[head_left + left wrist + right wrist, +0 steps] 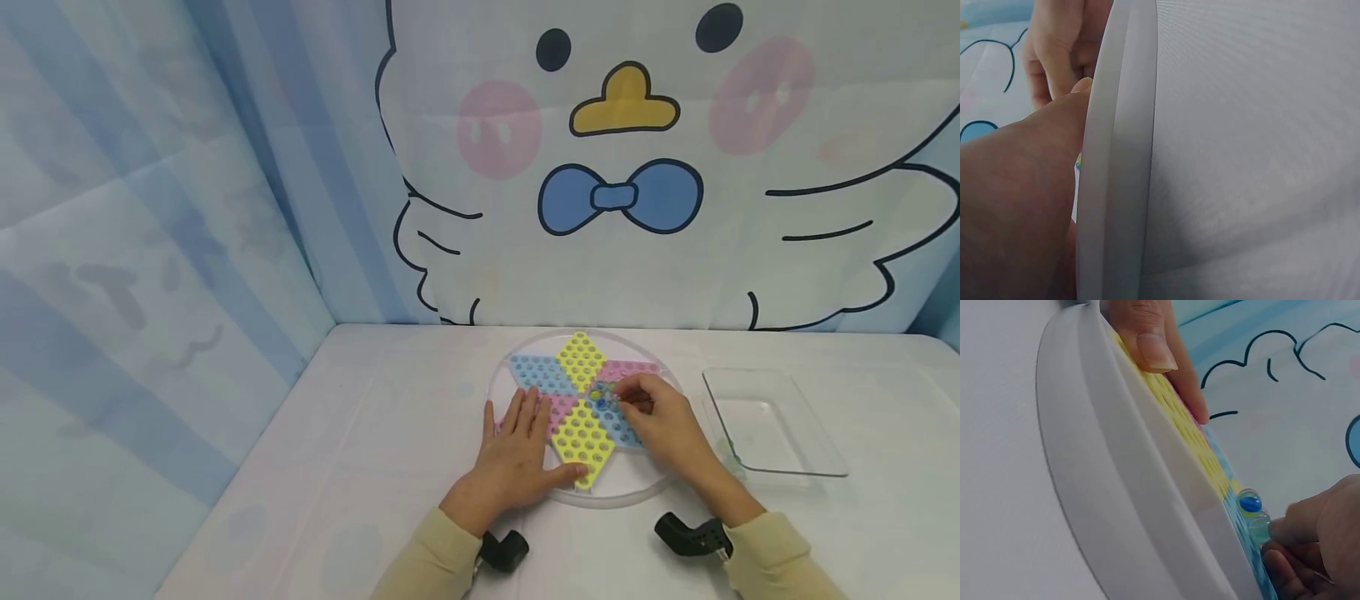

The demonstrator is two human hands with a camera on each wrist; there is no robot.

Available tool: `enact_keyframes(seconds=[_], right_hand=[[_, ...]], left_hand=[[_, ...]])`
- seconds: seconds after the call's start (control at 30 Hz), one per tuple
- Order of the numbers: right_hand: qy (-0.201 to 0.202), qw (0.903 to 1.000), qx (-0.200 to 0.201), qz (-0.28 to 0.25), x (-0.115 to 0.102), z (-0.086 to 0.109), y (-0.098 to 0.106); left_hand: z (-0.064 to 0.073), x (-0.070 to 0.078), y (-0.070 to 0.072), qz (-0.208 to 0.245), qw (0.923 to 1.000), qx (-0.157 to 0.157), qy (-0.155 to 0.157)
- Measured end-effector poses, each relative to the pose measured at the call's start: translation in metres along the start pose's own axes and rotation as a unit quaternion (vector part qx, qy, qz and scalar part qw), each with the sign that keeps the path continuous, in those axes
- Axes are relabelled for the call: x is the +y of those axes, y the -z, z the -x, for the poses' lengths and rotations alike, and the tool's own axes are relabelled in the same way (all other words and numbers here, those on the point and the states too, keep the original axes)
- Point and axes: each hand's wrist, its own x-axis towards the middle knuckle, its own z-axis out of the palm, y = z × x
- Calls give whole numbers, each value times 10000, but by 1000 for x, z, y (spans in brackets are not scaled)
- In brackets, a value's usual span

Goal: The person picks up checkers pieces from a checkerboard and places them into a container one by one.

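A round white Chinese checkers board (637, 496) lies on the table, its star made of yellow, blue and pink sections full of holes. My left hand (513, 462) rests on its left front part, fingers spread over the pink section and thumb on the yellow one. At the blue section on the right, my right hand (666, 425) pinches a clear greenish marble (1260, 530) between thumb and curled fingers. Beside it sits a marble with a blue core (1250, 504). Several glass marbles (600, 393) cluster near the star's middle. The right fingertips are partly hidden.
A clear rectangular container (795, 475) stands on the table right of the board. Behind the table hangs a curtain (615, 275) printed with a cartoon bird, and another blue and white curtain (150, 250) runs along the left side.
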Motion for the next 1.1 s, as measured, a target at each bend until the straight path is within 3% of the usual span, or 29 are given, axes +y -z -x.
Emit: enact_keyframes(seconds=[0.7,1.1], right_hand=[[889,9929,642,456,4,4,-15],[426,9983,375,154,1,4,-6]], left_hand=[[0,1,-2,-39,10000,-30,29],[0,1,-2,-20,10000,37,-31]])
